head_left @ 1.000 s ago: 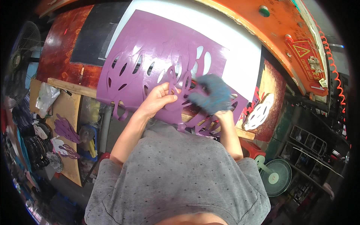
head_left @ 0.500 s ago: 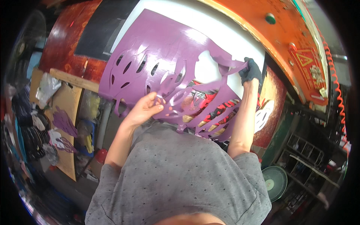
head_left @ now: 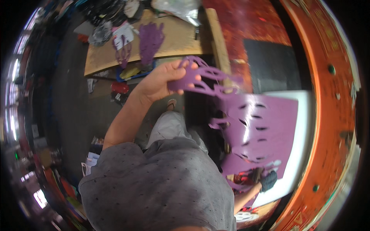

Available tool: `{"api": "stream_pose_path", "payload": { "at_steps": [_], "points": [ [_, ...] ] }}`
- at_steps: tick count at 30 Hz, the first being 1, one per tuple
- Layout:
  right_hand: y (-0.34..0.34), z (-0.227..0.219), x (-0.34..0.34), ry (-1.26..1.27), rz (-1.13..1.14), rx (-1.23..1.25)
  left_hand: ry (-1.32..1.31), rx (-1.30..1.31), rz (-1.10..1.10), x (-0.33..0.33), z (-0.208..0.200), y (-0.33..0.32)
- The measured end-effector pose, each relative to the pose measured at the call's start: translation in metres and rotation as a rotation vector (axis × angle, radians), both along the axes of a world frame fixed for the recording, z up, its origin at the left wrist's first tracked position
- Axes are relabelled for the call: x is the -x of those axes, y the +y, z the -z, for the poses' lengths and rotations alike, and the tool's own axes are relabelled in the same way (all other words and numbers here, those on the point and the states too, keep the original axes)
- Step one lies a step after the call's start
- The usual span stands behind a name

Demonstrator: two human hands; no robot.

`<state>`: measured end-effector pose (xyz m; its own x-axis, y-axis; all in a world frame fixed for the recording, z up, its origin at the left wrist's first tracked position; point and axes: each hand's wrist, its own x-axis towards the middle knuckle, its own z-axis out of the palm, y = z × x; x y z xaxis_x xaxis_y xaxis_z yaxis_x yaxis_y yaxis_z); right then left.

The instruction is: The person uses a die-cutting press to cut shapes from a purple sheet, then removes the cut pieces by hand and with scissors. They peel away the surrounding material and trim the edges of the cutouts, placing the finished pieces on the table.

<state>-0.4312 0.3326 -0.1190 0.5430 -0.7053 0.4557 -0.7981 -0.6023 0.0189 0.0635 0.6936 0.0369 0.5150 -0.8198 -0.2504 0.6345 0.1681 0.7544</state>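
One purple cut-out sheet (head_left: 254, 127), left hand (head_left: 160, 82) pinching its lacy edge, gloved right hand (head_left: 268, 180) seemingly gripping lower edge, two purple cut-outs (head_left: 150, 40) on table (head_left: 181, 40).

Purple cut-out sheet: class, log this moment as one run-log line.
left hand: grips purple cut-out sheet at its fringe | right hand: dark glove, holds sheet's lower edge | white board: under sheet

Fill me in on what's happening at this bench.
A person in a grey shirt is lifting a large purple cut-out sheet off a white board. The bare left hand grips the sheet's curly, flame-shaped end, raised above the floor. The right hand, in a dark glove, holds the sheet's opposite end low by the board's edge. More purple cut-out pieces lie on a plywood table behind.
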Motion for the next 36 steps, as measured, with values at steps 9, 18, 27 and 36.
{"api": "stream_pose_path", "payload": {
  "at_steps": [9,18,27,36],
  "points": [
    [-0.019,-0.004,-0.022,0.146,0.212,-0.036,-0.036,-0.073,-0.763,-0.203,0.054,0.182],
    [-0.003,-0.025,-0.073,0.195,0.281,-0.079,0.733,-0.462,-1.026,-0.223,0.267,0.29],
    [0.014,-0.066,-0.061,0.064,0.096,-0.141,-0.376,-0.908,-1.221,-0.165,0.251,0.243],
    [0.02,-0.066,-0.029,0.001,-0.03,-0.11,-0.441,-0.197,0.075,0.02,0.129,-0.053]
  ]
}}
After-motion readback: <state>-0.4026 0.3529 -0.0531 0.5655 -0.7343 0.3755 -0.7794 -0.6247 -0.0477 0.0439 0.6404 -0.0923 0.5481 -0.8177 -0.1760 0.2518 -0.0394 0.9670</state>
